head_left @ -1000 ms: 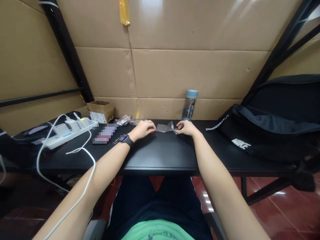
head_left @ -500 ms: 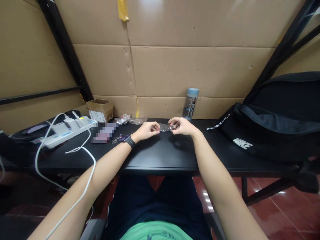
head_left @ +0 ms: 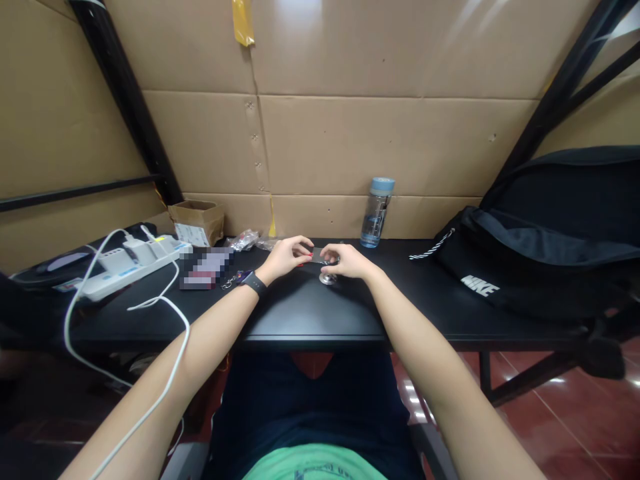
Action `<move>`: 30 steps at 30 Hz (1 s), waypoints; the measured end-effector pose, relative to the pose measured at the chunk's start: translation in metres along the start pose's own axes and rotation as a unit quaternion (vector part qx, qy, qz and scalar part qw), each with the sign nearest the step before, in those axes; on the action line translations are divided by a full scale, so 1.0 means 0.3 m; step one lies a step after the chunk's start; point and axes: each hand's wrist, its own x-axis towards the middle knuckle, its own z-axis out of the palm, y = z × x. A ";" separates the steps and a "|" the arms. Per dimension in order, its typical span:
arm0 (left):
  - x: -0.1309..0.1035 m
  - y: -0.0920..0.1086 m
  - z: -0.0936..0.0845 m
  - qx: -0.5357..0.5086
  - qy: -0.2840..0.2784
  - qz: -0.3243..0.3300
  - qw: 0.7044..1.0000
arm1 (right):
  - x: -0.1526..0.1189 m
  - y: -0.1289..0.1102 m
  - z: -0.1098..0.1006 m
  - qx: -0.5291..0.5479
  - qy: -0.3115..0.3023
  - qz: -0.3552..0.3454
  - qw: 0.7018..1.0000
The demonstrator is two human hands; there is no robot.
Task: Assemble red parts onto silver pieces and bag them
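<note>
Between my hands a small clear plastic bag (head_left: 319, 255) is stretched above the black table. The fingers of my left hand (head_left: 290, 257) are pinched at its left end, where a bit of red shows at the fingertips. My right hand (head_left: 345, 260) has its fingers curled at the bag's right end. Just below the right fingertips is a shiny round metal piece (head_left: 328, 279); whether the fingers touch it is hard to tell. A dark watch is on my left wrist.
A water bottle (head_left: 376, 213) stands behind my right hand. On the right lies a black backpack (head_left: 540, 247). At the left are a power strip (head_left: 135, 267) with a white cable over my left forearm, a cardboard box (head_left: 199, 222), plastic bags (head_left: 244, 240) and keys (head_left: 231, 280).
My right hand has moved left and slightly down, nearer my left hand. The round metal piece now shows below the right fingers, and red shows at the left fingertips. The view has shifted slightly.
</note>
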 end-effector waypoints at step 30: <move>-0.021 0.047 0.118 0.212 -0.186 0.117 0.952 | -0.012 0.022 -0.090 -0.008 0.128 0.075 0.989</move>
